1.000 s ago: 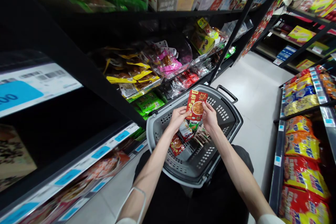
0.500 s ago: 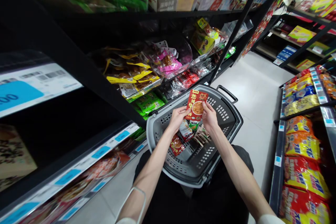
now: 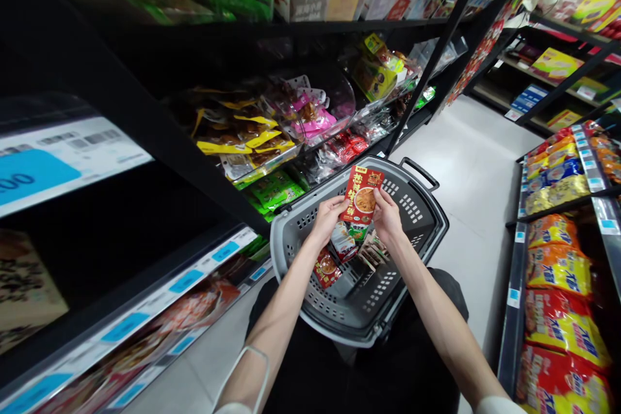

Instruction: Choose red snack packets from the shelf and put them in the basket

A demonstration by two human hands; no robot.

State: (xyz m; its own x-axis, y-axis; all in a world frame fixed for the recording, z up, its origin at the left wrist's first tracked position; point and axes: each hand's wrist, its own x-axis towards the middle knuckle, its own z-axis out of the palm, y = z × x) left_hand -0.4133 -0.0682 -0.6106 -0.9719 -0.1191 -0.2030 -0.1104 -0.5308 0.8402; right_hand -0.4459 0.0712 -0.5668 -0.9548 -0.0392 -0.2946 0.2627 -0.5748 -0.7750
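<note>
Above the grey shopping basket point(image 3: 284, 242), a red snack packet point(image 3: 361, 191) with yellow lettering and a bowl of food printed on it is held upright, its front facing me. My left hand point(image 3: 327, 220) pinches its left edge. On the opposite edge, my right hand point(image 3: 387, 213) grips it between thumb and fingers. Inside the basket lie another red packet point(image 3: 328, 268), a white and red packet point(image 3: 343, 242), a green packet point(image 3: 359, 231) partly hidden under the held one, and several brown and white packets point(image 3: 373, 251).
To the left, a dark shelf rack holds yellow-edged packets point(image 3: 252, 136), pink packets point(image 3: 315, 116) and green packets point(image 3: 276, 191). On the right stands a shelf of noodle packs point(image 3: 563, 272). The basket's handle point(image 3: 420, 171) sticks out at the far side. Pale floor tiles point(image 3: 466, 207) run between the shelves.
Almost nothing differs. The red snack packet is still held in both hands above the basket, tilted very slightly.
</note>
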